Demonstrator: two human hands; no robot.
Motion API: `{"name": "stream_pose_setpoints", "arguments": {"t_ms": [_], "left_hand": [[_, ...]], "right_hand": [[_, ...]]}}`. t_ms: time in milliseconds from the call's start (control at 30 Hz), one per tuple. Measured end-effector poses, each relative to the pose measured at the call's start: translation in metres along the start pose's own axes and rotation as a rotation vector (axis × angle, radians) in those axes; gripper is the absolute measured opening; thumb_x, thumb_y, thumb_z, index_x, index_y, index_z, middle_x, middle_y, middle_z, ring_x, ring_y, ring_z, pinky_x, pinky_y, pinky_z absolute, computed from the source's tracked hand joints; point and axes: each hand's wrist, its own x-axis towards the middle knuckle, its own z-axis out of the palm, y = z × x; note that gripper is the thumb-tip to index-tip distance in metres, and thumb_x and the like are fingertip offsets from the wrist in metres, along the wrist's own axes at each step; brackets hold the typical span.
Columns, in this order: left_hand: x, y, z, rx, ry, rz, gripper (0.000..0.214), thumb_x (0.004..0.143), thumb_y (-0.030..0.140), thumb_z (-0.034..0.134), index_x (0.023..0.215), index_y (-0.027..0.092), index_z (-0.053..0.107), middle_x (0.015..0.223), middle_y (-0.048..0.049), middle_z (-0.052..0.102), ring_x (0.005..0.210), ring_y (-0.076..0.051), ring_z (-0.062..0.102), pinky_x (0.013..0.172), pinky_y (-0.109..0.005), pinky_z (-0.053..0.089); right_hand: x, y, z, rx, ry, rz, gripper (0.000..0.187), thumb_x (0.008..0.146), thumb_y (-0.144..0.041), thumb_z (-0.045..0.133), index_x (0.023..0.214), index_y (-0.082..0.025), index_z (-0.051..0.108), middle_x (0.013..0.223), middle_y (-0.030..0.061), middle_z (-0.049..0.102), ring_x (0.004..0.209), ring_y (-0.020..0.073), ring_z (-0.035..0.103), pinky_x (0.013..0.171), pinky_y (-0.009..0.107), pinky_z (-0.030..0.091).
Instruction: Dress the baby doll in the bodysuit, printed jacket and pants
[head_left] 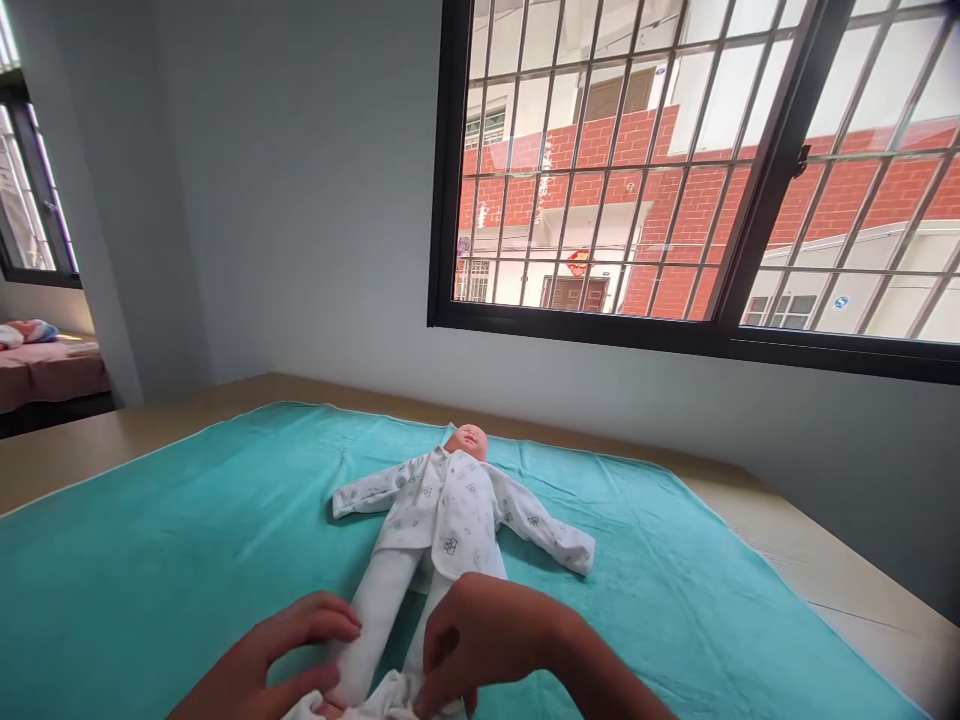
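The doll [454, 505] lies face up on a teal cloth [645, 570], from the centre to the bottom of the frame. At lower left, the left hand [277, 640] curves its spread fingers beside the white trousers [384, 590]. At bottom centre, the right hand [487, 635] curls over bunched fabric [394, 690]; whether its fingers pinch it, I cannot tell.

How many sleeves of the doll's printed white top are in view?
2: one sleeve stretches toward the picture's left, the other sleeve toward its right, both on the turquoise blanket; none seems hidden.
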Motion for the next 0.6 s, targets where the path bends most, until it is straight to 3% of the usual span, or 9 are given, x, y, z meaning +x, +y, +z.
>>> {"name": "stream_pose_setpoints", "arguments": {"t_ms": [100, 200, 300, 433, 533, 600], "left_hand": [[0.011, 0.006, 0.006, 0.187, -0.184, 0.127, 0.02, 0.07, 0.033, 0.075, 0.09, 0.03, 0.077, 0.127, -0.0032, 0.065, 0.128, -0.032, 0.049, 0.11, -0.039, 0.038], [0.031, 0.006, 0.013, 0.355, -0.297, 0.247, 0.03, 0.083, 0.033, 0.064, 0.112, 0.032, 0.071, 0.145, -0.0011, 0.05, 0.141, -0.029, 0.034, 0.116, -0.042, 0.029], [0.056, 0.004, 0.023, 0.553, -0.347, 0.377, 0.04, 0.088, 0.029, 0.057, 0.127, 0.033, 0.061, 0.152, 0.0011, 0.04, 0.144, -0.028, 0.028, 0.118, -0.047, 0.027], [0.08, -0.003, 0.036, 0.702, -0.224, 0.441, 0.049, 0.09, 0.027, 0.052, 0.138, 0.037, 0.049, 0.157, 0.0048, 0.028, 0.146, -0.028, 0.021, 0.119, -0.049, 0.024], [0.091, -0.016, 0.037, 0.61, -0.042, 0.27, 0.054, 0.09, 0.037, 0.049, 0.143, 0.029, 0.043, 0.159, -0.0015, 0.023, 0.146, -0.03, 0.02, 0.118, -0.05, 0.026], [0.096, -0.029, 0.031, 0.498, 0.065, 0.145, 0.059, 0.089, 0.047, 0.048, 0.143, 0.023, 0.045, 0.155, -0.0071, 0.033, 0.143, -0.031, 0.028, 0.115, -0.049, 0.031]], "right_hand": [[-0.003, -0.003, -0.003, -0.124, -0.092, -0.029, 0.023, 0.063, -0.038, 0.08, 0.071, -0.022, 0.067, 0.059, -0.0092, 0.06, 0.055, 0.0084, 0.056, 0.055, 0.019, 0.04], [0.0, -0.003, 0.0, -0.206, -0.061, -0.14, 0.02, 0.064, -0.035, 0.079, 0.075, -0.023, 0.067, 0.064, -0.0097, 0.059, 0.057, 0.0077, 0.054, 0.054, 0.019, 0.036], [0.005, -0.003, 0.007, -0.108, 0.034, -0.15, 0.019, 0.072, -0.04, 0.072, 0.074, -0.022, 0.067, 0.06, -0.0082, 0.058, 0.057, 0.0086, 0.055, 0.057, 0.019, 0.038], [0.019, 0.002, 0.027, -0.132, 0.463, -0.244, 0.009, 0.079, -0.031, 0.063, 0.081, -0.024, 0.068, 0.079, -0.0042, 0.069, 0.073, 0.0132, 0.061, 0.066, 0.022, 0.041], [0.032, 0.009, 0.04, -0.305, 0.675, -0.311, 0.011, 0.08, -0.021, 0.06, 0.089, -0.024, 0.066, 0.096, -0.0007, 0.069, 0.09, 0.0172, 0.062, 0.08, 0.027, 0.042], [0.036, 0.014, 0.04, -0.368, 0.751, -0.308, 0.016, 0.08, -0.019, 0.06, 0.095, -0.023, 0.064, 0.1, 0.0005, 0.067, 0.097, 0.0181, 0.06, 0.091, 0.031, 0.04]]}}
